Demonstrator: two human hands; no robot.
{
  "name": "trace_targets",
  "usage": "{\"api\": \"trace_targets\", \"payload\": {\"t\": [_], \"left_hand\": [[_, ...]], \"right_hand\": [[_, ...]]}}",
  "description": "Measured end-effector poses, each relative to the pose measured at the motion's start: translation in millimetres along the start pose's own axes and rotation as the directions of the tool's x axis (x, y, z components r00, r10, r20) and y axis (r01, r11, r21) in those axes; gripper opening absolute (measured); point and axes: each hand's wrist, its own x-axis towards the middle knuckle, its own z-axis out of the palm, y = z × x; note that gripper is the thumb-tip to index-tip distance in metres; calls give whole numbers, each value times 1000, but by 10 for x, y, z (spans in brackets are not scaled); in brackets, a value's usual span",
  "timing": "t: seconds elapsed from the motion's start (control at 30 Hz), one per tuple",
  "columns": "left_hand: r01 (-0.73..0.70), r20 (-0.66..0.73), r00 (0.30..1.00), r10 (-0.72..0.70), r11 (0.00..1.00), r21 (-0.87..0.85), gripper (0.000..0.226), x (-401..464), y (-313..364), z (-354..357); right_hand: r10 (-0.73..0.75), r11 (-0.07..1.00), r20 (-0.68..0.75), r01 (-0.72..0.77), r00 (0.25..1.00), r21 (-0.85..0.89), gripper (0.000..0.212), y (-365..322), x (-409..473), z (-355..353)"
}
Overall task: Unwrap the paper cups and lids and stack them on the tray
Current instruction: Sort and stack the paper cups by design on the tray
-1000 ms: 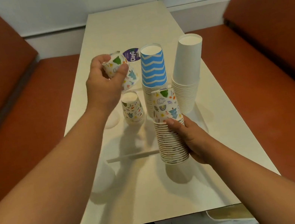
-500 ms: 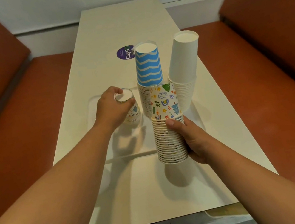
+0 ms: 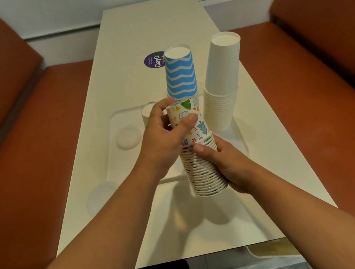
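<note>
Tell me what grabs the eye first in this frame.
Centre frame, both hands hold a stack of patterned cups above the table: the right hand holds its lower part, the left hand pinches the top cup. Behind stand a tall blue zigzag stack and, to its right, a white stack, both on the tray.

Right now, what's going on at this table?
A person is sorting paper cups. The right hand holds a stack of printed cups above the table, and the left hand grips the top cup of that stack. On the tray stand a blue zigzag stack, a white stack and a short printed stack mostly hidden behind the left hand.
</note>
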Motion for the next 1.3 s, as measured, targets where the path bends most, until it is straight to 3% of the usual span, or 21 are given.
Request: {"api": "trace_targets", "payload": {"t": [0.17,0.37,0.57,0.67,0.77,0.87,1.03,1.13,1.27,1.3], "left_hand": [[-14,4,1000,14,1000,17,48,10,15,-4],[-103,-50,994,102,995,-12,37,55,57,5],[-342,-268,908,322,939,-29,35,398,374,-201],[-411,-326,838,437,899,148,36,658,410,-380],[-379,-329,813,480,866,326,40,874,229,-478],[-304,-293,829,476,824,479,46,967,-10,-512],[-192,-223,898,378,795,575,46,874,-469,-531],[-148,-262,902,343,815,560,45,736,-470,-456],[-296,-428,775,466,865,405,34,439,-215,-306],[-317,-433,787,439,891,326,29,342,-173,-258]], "right_hand": [[8,1000,-10,-8,1000,-17,57,7,6,-17],[-3,1000,-18,2,1000,-27,70,4,17,-31],[29,999,-47,-30,998,-19,72,69,41,-69],[43,999,-55,-43,998,-2,69,99,46,-96],[53,998,-59,-52,997,18,61,103,61,-104],[56,998,-61,-54,997,27,65,93,75,-107],[63,997,-53,-61,997,37,55,83,78,-98],[78,995,-46,-75,996,61,54,76,81,-87],[87,989,-14,-85,996,122,52,66,81,-74],[87,988,-4,-86,996,127,57,69,86,-69]]}}
